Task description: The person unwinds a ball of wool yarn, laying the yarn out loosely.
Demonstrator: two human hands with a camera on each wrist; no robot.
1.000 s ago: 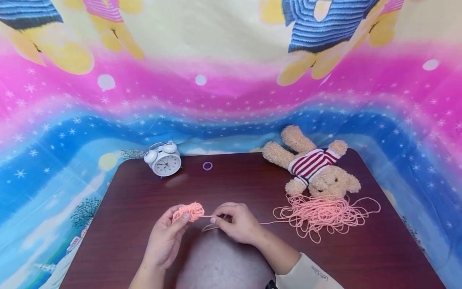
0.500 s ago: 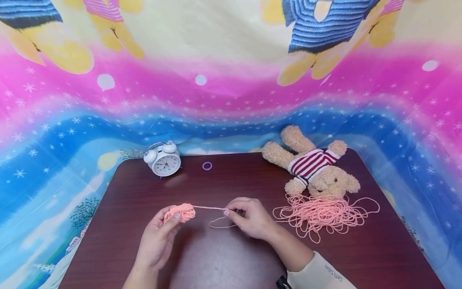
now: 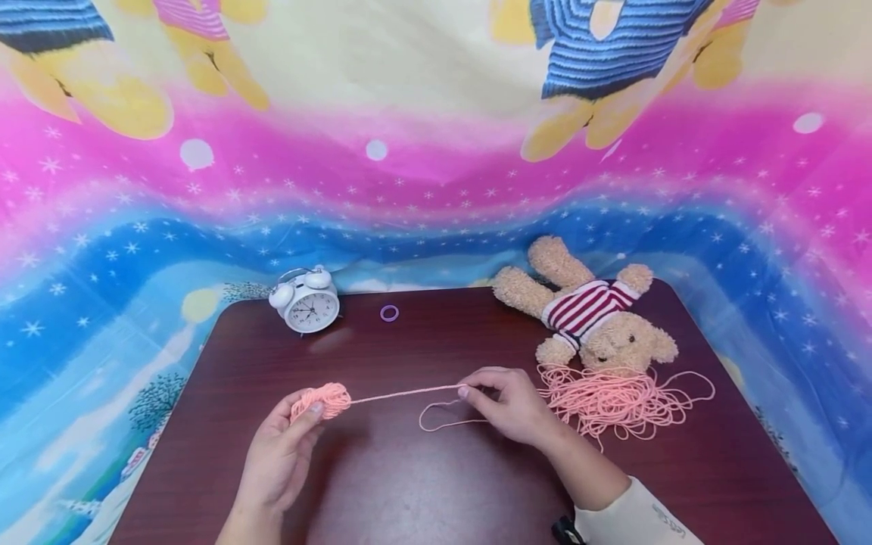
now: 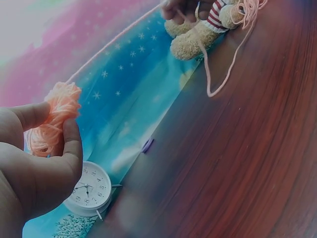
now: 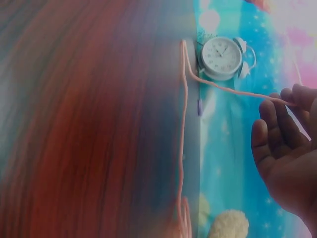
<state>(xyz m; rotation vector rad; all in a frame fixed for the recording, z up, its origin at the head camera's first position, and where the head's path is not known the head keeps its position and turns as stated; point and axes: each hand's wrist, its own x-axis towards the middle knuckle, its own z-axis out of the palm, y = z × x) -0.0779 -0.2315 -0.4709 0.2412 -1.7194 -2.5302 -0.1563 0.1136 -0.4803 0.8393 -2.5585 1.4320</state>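
A small wound bundle of peach-pink yarn [image 3: 325, 400] is held by the left hand [image 3: 275, 446], its thumb on the near side; the left wrist view shows the same bundle [image 4: 57, 116] between thumb and fingers. From it a yarn strand [image 3: 409, 393] runs taut to the right hand [image 3: 514, 405], which pinches it between thumb and index finger. Past that pinch, a slack loop [image 4: 210, 91] hangs and leads off toward a loose, tangled yarn pile [image 3: 620, 401] on the right of the table. In the right wrist view, the right hand's [image 5: 287, 144] other fingers are loosely bent.
On the dark red-brown table [image 3: 409, 484], a white twin-bell alarm clock [image 3: 309, 303] stands at the back left. Right of it lies a purple ring [image 3: 389, 312]. A teddy bear [image 3: 589, 306] in a striped shirt lies at the back right, its head against the yarn pile.
The right hand has moved to the right, drawing the strand out longer. The left hand has shifted a little left with the bundle, so the hands are farther apart.
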